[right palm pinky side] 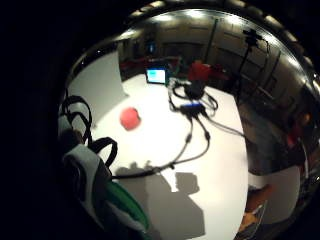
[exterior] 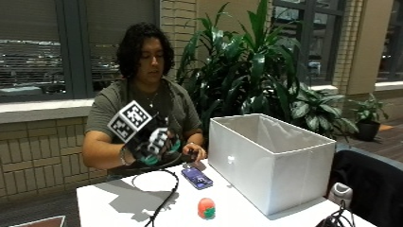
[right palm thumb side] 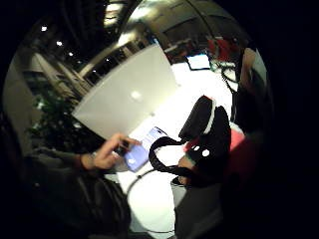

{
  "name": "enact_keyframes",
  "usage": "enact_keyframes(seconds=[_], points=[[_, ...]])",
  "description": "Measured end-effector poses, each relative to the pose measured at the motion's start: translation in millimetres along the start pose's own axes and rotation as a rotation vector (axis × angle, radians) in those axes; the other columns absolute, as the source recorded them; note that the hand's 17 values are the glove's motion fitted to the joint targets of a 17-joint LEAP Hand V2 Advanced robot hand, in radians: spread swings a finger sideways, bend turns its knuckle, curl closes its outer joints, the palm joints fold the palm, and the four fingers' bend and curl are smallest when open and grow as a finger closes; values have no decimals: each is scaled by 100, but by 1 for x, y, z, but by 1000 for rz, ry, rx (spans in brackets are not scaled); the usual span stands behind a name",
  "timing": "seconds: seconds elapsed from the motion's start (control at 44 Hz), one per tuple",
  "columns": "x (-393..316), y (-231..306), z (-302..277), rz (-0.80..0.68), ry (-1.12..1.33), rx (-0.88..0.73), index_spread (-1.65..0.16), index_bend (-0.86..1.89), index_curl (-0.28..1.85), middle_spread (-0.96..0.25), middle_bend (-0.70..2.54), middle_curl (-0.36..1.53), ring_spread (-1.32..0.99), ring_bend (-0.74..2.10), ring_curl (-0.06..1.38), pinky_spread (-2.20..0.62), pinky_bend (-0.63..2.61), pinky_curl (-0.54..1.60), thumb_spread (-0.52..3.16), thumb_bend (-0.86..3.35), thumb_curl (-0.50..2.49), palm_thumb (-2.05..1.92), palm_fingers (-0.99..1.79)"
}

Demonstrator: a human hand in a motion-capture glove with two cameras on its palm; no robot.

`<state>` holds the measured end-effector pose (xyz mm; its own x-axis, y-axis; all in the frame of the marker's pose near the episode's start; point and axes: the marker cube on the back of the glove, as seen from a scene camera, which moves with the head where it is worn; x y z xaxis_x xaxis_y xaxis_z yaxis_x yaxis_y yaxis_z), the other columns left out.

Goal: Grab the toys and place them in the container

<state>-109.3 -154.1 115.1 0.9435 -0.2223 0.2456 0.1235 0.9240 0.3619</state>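
Person seated at the far edge of a white tabletop [exterior: 119, 201]. Gloved right hand [exterior: 151, 144] raised above the tabletop's far edge, well apart from the toy; something green shows at the palm in the outside view & little-finger palm view [right palm pinky side: 127, 207], but can't tell what it is or whether the fingers are clenched on it. Bare left hand [exterior: 195, 152] rests by a phone [exterior: 197, 178] w/ lit screen, fingers touching its far end; thumb-side view shows same [right palm thumb side: 142, 149]. Toy – small red ball w/ green patch [exterior: 206, 208] – sits alone near the tabletop's near edge, just beside the near corner of the container [exterior: 271, 161], not touching it. Container: white open-top fabric bin, upright on tabletop, toward the outside view's right-hand edge. Black cable [exterior: 161, 198] runs across the tabletop from near the hands to the near edge.
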Motion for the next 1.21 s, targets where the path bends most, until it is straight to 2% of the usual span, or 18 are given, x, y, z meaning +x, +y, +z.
enact_keyframes(seconds=[0.114,0.273,0.455,0.592,0.683,0.751,0.819,0.865,0.91,0.933,0.956,0.978,1.001,1.024,1.138,1.206], points=[[-45,-58,-32,-116,-109,42,-44,22,96,-31,107,87,-30,149,56,-40,115,49,158,14,40,29,119],[-138,-120,-40,-272,-231,1,-45,22,105,-28,109,88,-29,150,56,-40,115,50,158,13,42,29,118],[-219,-182,0,-355,-278,-105,-46,23,114,-26,112,87,-28,150,55,-40,115,51,158,14,44,28,118],[-262,-217,51,-407,-89,-133,-47,23,119,-25,114,87,-28,151,55,-40,115,52,158,14,46,28,118],[-260,-236,80,-381,75,-118,-47,23,122,-24,115,87,-28,152,55,-40,115,52,158,14,47,27,118],[-267,-236,87,-437,-23,-127,-48,23,125,-24,115,86,-28,152,55,-40,115,53,159,14,47,27,118],[-256,-238,99,-435,59,-146,-48,23,126,-24,115,86,-28,152,55,-40,114,53,159,13,47,24,117],[-245,-238,105,-403,133,-200,-48,18,126,-23,111,84,-27,150,54,-40,108,50,157,8,44,15,109],[-243,-235,105,-376,101,-266,-48,10,122,-24,105,80,-27,145,52,-40,107,49,154,2,41,5,96],[-243,-232,103,-372,62,-289,-48,8,120,-25,99,79,-28,141,51,-39,106,49,152,-1,39,0,81],[-242,-229,101,-375,31,-302,-47,5,116,-25,85,76,-29,131,50,-34,98,48,144,-7,36,-9,20],[-239,-227,99,-382,23,-302,-46,10,117,-25,85,77,-29,134,55,-32,101,55,142,-8,35,-10,17],[-233,-224,97,-390,38,-292,-46,8,113,-24,77,73,-28,124,52,-29,101,55,135,-11,34,-15,-6],[-226,-222,94,-396,59,-279,-47,8,110,-24,73,71,-28,119,51,-26,103,54,129,-13,33,-18,-13],[-190,-207,80,-460,148,-248,-46,11,99,-24,68,64,-30,110,38,-20,101,42,114,-13,29,-18,8],[-166,-196,74,-413,199,-257,-46,6,92,-26,68,62,-33,119,37,-23,108,40,109,-12,26,-18,26]])
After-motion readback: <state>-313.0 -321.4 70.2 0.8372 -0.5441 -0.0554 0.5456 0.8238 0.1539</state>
